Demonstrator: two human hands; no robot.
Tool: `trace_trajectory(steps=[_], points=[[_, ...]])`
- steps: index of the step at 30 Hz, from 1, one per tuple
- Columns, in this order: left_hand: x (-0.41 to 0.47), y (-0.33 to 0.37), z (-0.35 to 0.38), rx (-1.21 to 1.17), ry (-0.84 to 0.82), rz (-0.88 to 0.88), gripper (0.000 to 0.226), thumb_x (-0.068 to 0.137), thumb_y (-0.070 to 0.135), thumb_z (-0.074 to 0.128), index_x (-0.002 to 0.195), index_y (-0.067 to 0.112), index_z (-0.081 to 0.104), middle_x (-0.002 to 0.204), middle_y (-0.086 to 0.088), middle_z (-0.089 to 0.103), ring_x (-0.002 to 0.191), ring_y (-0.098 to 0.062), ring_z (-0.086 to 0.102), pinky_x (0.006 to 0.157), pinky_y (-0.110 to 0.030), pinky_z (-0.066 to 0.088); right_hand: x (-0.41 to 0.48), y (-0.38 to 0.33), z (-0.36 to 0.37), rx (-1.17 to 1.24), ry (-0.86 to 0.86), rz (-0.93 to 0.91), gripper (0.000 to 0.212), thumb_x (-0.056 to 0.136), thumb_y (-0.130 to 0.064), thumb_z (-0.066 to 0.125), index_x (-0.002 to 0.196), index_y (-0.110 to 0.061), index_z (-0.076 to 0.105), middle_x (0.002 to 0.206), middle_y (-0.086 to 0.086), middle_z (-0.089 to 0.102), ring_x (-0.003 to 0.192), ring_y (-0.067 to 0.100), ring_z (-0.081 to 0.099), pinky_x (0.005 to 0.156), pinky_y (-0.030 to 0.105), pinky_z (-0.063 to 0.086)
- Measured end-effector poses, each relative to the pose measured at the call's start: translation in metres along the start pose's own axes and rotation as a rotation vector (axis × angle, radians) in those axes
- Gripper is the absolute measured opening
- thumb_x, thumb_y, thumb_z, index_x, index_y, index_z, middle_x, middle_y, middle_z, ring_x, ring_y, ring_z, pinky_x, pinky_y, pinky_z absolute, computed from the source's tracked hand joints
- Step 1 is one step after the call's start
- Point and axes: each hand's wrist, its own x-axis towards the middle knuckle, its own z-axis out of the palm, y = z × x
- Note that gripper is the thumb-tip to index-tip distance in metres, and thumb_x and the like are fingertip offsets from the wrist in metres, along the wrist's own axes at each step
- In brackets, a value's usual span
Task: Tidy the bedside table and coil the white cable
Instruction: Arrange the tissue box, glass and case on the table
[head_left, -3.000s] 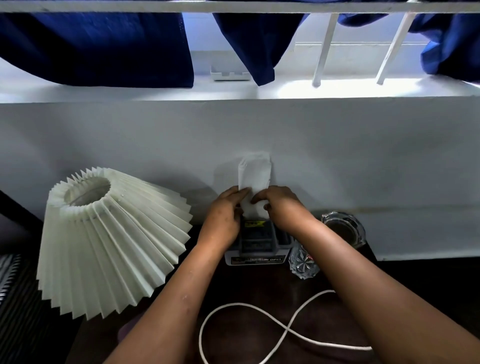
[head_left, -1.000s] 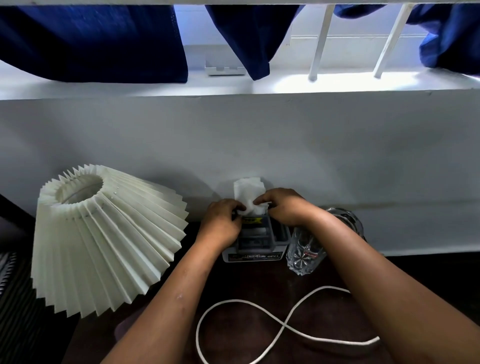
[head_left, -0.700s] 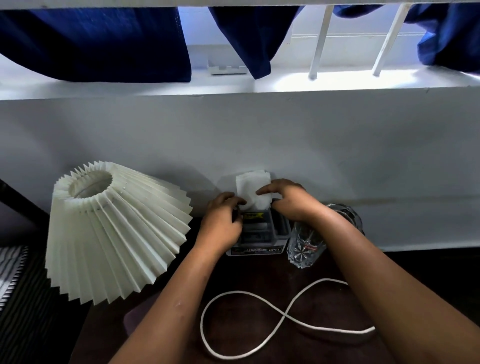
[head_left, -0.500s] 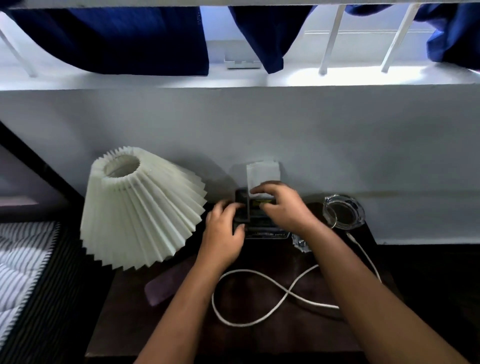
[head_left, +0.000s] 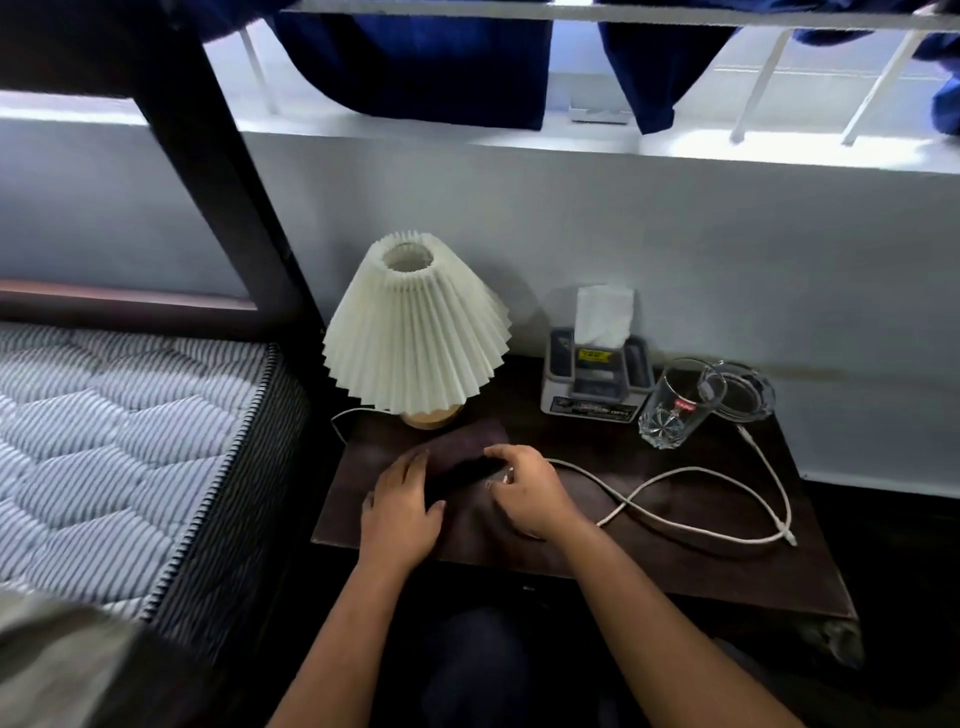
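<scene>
The white cable (head_left: 691, 525) lies in a loose crossed loop over the right half of the dark bedside table (head_left: 675, 571); one end runs under my right hand (head_left: 530, 496), the other plug end lies near the glass. My right hand curls over a dark flat item (head_left: 462, 470) at the table's front left. My left hand (head_left: 402, 512) lies flat beside that item, fingers extended and touching its left edge. Whether my right hand grips the item or the cable is hidden by my fingers.
A pleated cream lamp (head_left: 415, 332) stands at the back left with its thin cord trailing left. A tissue box (head_left: 592, 387), a drinking glass (head_left: 670, 410) and a glass ashtray (head_left: 740, 389) stand along the back. A striped mattress (head_left: 119, 441) borders the left.
Both hands have left the tissue box and come down to the dark item at the table's front left. The view has pulled back and swung left, showing the bed.
</scene>
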Motion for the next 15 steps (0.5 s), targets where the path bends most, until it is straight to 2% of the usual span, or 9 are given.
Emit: trace_trajectory(steps=[5, 10, 11, 13, 15], points=[[0.017, -0.005, -0.003, 0.141, 0.005, 0.095, 0.073, 0.083, 0.035, 0.059, 0.144, 0.025, 0.022, 0.151, 0.001, 0.027, 0.134, -0.025, 0.030, 0.099, -0.042, 0.041, -0.003, -0.006, 0.006, -0.042, -0.061, 0.026, 0.051, 0.083, -0.013, 0.061, 0.133, -0.015, 0.049, 0.134, 0.009, 0.050, 0.121, 0.023, 0.049, 0.098, 0.019, 0.032], [0.032, -0.004, -0.002, 0.280, -0.011, 0.067, 0.069, 0.079, 0.046, 0.061, 0.136, 0.020, 0.032, 0.129, -0.003, 0.047, 0.120, -0.025, 0.040, 0.085, -0.038, 0.046, 0.003, -0.002, 0.006, -0.007, -0.054, 0.081, 0.050, 0.083, -0.016, 0.063, 0.131, -0.017, 0.049, 0.131, 0.009, 0.054, 0.112, 0.022, 0.053, 0.086, 0.020, 0.036], [0.033, -0.001, -0.001, 0.274, -0.030, 0.060, 0.066, 0.078, 0.048, 0.061, 0.131, 0.018, 0.036, 0.125, -0.005, 0.050, 0.119, -0.025, 0.042, 0.085, -0.038, 0.046, 0.004, 0.000, 0.007, 0.028, -0.052, 0.103, 0.052, 0.083, -0.016, 0.063, 0.132, -0.018, 0.048, 0.131, 0.008, 0.054, 0.106, 0.019, 0.054, 0.082, 0.019, 0.036], [0.035, 0.005, -0.001, 0.170, -0.074, 0.022, 0.057, 0.079, 0.049, 0.059, 0.120, 0.014, 0.044, 0.120, -0.009, 0.054, 0.117, -0.029, 0.046, 0.087, -0.040, 0.045, 0.006, 0.002, 0.009, 0.134, -0.039, 0.146, 0.056, 0.084, -0.015, 0.063, 0.136, -0.017, 0.043, 0.130, 0.008, 0.053, 0.099, 0.014, 0.051, 0.084, 0.020, 0.035], [0.037, 0.012, -0.004, -0.089, -0.141, -0.088, 0.052, 0.083, 0.050, 0.054, 0.115, 0.010, 0.052, 0.118, -0.015, 0.059, 0.113, -0.033, 0.052, 0.088, -0.037, 0.044, 0.009, 0.003, 0.013, 0.302, 0.007, 0.192, 0.058, 0.087, -0.016, 0.060, 0.140, -0.015, 0.037, 0.126, 0.010, 0.054, 0.098, 0.012, 0.050, 0.086, 0.024, 0.039]])
